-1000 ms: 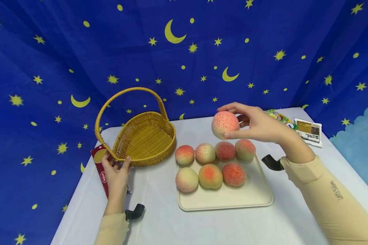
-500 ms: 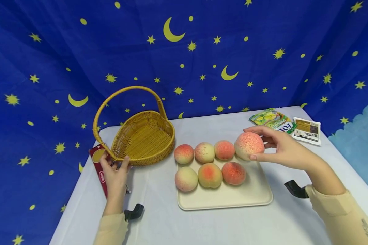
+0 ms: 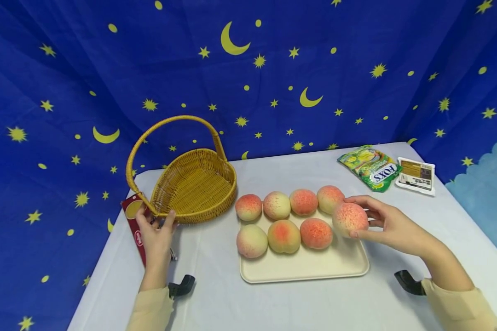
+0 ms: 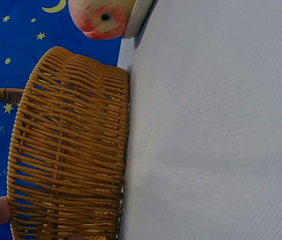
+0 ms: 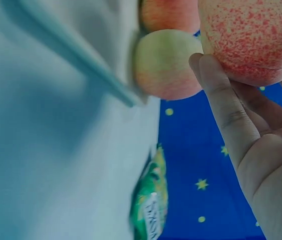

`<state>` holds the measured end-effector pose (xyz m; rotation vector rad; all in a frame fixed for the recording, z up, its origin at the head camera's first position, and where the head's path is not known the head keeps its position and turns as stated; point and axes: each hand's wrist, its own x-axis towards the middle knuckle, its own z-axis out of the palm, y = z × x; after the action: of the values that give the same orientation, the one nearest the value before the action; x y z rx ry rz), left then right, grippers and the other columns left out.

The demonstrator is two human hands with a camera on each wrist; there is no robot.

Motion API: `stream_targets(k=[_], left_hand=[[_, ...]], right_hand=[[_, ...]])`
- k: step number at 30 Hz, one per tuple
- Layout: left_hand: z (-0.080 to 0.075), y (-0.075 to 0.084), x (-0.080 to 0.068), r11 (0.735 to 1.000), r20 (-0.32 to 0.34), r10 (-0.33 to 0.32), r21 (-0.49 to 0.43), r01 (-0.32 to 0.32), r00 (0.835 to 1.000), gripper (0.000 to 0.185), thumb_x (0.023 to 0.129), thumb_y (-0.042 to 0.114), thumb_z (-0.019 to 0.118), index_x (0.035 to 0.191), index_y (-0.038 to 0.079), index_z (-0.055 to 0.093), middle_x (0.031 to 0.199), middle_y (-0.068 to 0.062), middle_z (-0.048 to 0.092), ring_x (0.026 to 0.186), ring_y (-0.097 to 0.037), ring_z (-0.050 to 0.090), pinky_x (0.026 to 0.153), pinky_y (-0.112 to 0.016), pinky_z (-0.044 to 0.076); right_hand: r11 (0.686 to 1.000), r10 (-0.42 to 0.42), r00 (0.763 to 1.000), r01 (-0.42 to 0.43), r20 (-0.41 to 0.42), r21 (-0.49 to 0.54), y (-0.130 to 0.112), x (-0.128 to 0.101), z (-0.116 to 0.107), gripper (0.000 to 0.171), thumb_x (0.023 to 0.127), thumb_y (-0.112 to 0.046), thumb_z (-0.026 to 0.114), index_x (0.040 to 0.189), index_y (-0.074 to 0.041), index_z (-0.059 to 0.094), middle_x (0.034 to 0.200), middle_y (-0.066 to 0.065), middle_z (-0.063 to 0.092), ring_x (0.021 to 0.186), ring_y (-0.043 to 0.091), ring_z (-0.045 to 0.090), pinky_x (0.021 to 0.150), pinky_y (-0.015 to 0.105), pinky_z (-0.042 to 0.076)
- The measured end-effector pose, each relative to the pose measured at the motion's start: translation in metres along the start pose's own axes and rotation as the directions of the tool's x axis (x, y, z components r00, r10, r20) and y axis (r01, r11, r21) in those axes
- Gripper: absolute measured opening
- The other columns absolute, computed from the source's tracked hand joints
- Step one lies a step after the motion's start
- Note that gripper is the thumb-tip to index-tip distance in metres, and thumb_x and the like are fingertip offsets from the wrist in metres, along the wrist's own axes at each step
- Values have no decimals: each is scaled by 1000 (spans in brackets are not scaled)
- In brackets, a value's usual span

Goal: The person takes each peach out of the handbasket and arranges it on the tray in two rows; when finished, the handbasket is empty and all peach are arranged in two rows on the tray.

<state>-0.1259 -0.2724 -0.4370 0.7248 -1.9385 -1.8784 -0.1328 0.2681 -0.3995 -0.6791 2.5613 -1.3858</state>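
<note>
The right hand (image 3: 391,224) grips a peach (image 3: 349,219) at the right edge of the tray (image 3: 314,269), just beside seven other peaches (image 3: 283,236) to its left. The left hand (image 3: 155,236) holds the basket (image 3: 194,186) rim on the counter (image 3: 273,303).

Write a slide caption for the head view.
Right hand holds a speckled pink peach over the cream tray; left hand grips the wicker basket.

A speckled red-and-cream peach (image 3: 349,219) sits in the right hand (image 3: 391,225) at the right end of the cream tray (image 3: 314,269), beside seven other peaches; whether it touches the tray is unclear. The left hand (image 3: 155,236) holds the wicker basket (image 3: 194,186).
</note>
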Motion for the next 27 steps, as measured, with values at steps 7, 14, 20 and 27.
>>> stream_targets(k=[7, 14, 20, 27], left_hand=[[1, 1, 1, 1000, -1, 4, -1, -4, 1000, 82, 105, 10, 68, 167, 28, 18, 162, -14, 34, 143, -30, 50, 101, -28, 62], [0, 0, 0, 1000, 4, -7, 13, 7, 1000, 81, 105, 12, 68, 167, 29, 18, 165, -14, 34, 144, -30, 50, 105, -32, 62], [0, 0, -1, 1000, 5, -9, 27, 9, 1000, 82, 106, 12, 67, 168, 28, 16, 166, -14, 33, 147, -32, 49, 111, -40, 58], [-1, 0, 0, 999, 6, 1, 34, -1, 1000, 82, 106, 14, 68, 168, 28, 16, 164, -14, 33, 146, -31, 49, 107, -34, 60]], right_hand=[[999, 29, 1000, -29, 0, -46, 15, -5, 4, 68, 90, -18, 89, 149, -12, 57, 138, -6, 65, 112, -4, 66, 92, 21, 62], [993, 63, 998, -62, 16, -100, 27, -8, 8, 70, 89, -24, 90, 149, -14, 57, 139, 6, 68, 113, -7, 60, 88, 22, 60], [991, 59, 998, -57, 11, -119, 36, -10, 14, 69, 88, -26, 91, 148, -21, 58, 136, 1, 68, 112, -6, 56, 75, 24, 53], [992, 40, 999, -38, 10, -123, 38, -9, 16, 70, 85, -27, 93, 147, -22, 59, 135, 1, 68, 110, -4, 57, 73, 25, 52]])
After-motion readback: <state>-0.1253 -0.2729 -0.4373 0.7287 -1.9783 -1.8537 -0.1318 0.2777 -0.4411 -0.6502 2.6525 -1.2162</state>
